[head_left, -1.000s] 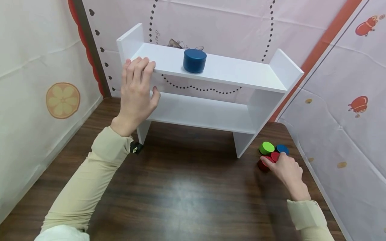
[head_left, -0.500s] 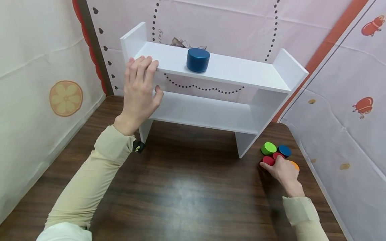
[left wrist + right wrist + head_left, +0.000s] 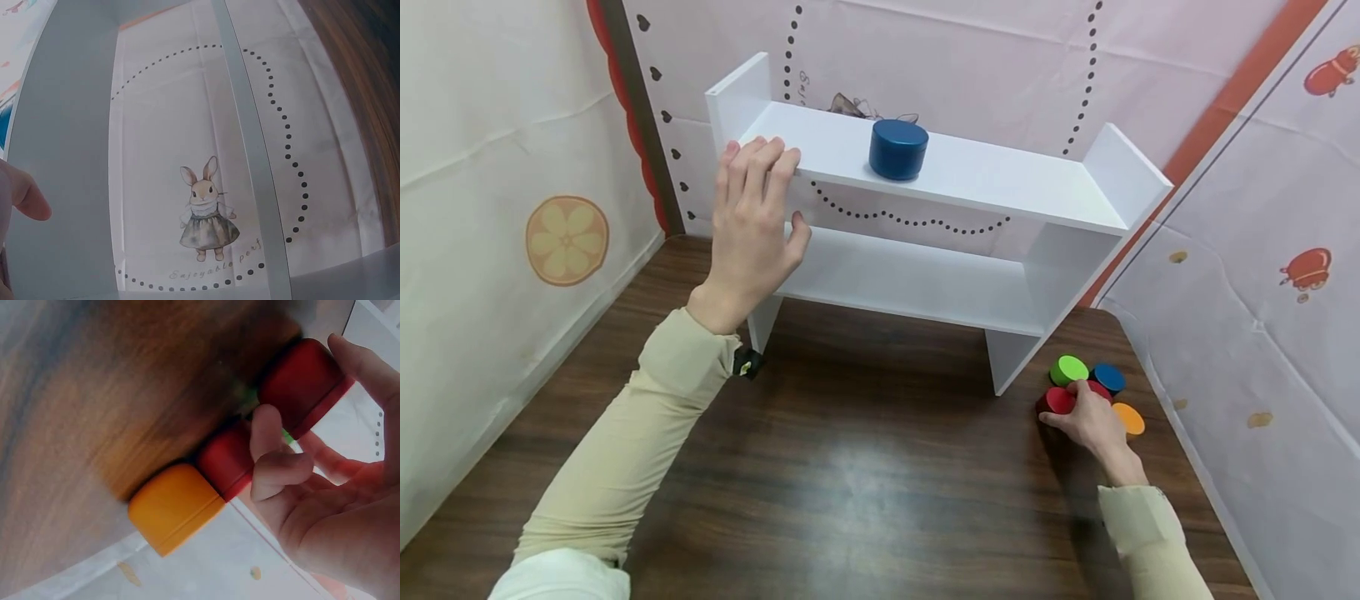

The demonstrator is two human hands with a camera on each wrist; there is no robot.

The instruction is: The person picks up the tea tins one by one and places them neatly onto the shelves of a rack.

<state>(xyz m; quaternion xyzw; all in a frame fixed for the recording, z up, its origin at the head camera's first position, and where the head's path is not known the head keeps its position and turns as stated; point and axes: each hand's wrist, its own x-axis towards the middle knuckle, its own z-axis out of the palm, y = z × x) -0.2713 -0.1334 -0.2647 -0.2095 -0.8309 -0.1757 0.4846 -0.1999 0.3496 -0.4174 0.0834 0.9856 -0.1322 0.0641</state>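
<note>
My left hand (image 3: 775, 193) rests with straight fingers on the front edge of the white shelf's (image 3: 1000, 187) top board, near its left end, thumb spread below. The left wrist view shows only a fingertip (image 3: 26, 199) beside the shelf's grey underside (image 3: 62, 156). A dark blue cylinder (image 3: 898, 148) stands on the top board. At the table's right, my right hand (image 3: 1063, 406) grips a red cylinder (image 3: 1058, 400) between thumb and fingers; in the right wrist view that red cylinder (image 3: 303, 384) lies against a second red one (image 3: 226, 461).
Green (image 3: 1068, 369), blue (image 3: 1108, 377) and orange (image 3: 1129, 419) cylinders cluster around the right hand by the shelf's right leg. The orange cylinder (image 3: 175, 509) lies near the table's right edge. Printed fabric walls enclose the dark wooden table (image 3: 865, 483). The lower shelf board (image 3: 917, 283) holds nothing.
The right hand has shifted left onto the red cylinder and closed around it, uncovering the orange one. The left hand stays on the shelf edge.
</note>
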